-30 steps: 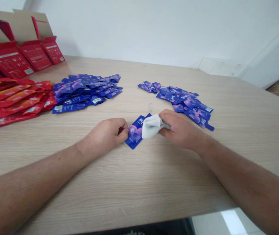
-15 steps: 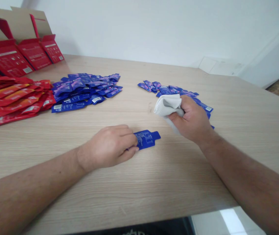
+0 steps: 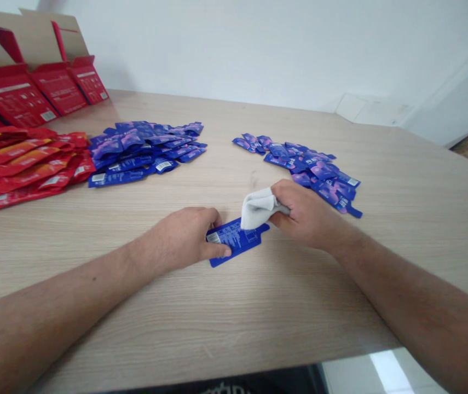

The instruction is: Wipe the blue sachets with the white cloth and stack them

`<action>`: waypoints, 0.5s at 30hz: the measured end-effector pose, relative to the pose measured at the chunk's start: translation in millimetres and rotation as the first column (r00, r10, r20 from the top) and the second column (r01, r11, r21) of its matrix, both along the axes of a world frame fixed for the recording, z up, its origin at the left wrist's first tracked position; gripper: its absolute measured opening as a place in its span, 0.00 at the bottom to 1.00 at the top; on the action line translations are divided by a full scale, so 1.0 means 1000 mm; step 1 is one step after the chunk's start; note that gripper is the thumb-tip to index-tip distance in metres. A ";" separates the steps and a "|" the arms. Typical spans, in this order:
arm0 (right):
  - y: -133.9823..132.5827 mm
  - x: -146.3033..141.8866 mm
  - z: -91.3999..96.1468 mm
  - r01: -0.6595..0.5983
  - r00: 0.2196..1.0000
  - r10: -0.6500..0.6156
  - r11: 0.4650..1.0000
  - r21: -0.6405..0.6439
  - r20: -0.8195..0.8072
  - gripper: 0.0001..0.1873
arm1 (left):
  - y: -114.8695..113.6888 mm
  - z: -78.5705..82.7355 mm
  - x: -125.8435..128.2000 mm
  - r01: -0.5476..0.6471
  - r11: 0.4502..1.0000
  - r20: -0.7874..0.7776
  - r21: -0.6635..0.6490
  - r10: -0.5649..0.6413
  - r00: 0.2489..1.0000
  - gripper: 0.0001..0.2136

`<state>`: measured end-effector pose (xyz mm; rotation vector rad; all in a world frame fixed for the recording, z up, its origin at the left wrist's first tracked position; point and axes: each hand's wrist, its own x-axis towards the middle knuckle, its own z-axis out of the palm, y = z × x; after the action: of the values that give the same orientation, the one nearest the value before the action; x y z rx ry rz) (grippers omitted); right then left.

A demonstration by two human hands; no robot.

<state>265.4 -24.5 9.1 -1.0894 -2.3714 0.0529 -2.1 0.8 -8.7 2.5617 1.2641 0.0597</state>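
A blue foil sachet (image 3: 236,242) lies flat on the wood, its printed back and barcode facing up. My left hand (image 3: 180,238) grips its near end between thumb and fingers. My right hand (image 3: 305,216) is shut on a white cloth (image 3: 259,208), which presses on the sachet's far side and hides part of it. Behind my right hand lies a loose pile of blue sachets (image 3: 303,169), its nearest packets close to my knuckles. A second blue pile (image 3: 145,153) lies further left.
Overlapping red sachets (image 3: 24,164) cover the table's left side, with red cartons (image 3: 16,93) and open cardboard flaps behind them. The light wood-grain table (image 3: 234,317) meets a white wall at the back, and its near edge crosses the bottom of the view.
The sachet first turned from its purple front to its printed back, then swung round under my left hand. My right hand came back from the right-hand pile, bringing the cloth onto the sachet.
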 end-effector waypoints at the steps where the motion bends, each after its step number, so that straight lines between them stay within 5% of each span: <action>1: -0.001 -0.002 -0.002 -0.021 0.999 0.022 0.999 -0.028 0.026 0.04 | 0.001 0.000 0.000 -0.017 0.999 0.003 -0.033 0.017 1.000 0.23; 8: -0.004 -0.013 -0.015 -0.092 0.966 0.126 0.984 -0.155 0.224 0.07 | 0.008 0.002 -0.001 -0.014 0.989 0.069 -0.150 0.024 0.997 0.10; 15: -0.005 -0.012 -0.014 -0.023 0.973 0.059 0.987 -0.161 0.221 0.07 | 0.006 0.001 0.001 -0.009 0.990 0.063 -0.140 0.018 0.998 0.09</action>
<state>253.1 -29.6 -5.3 -1.1738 -2.6309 0.1407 -0.8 6.4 -7.3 2.4135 1.2172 0.0536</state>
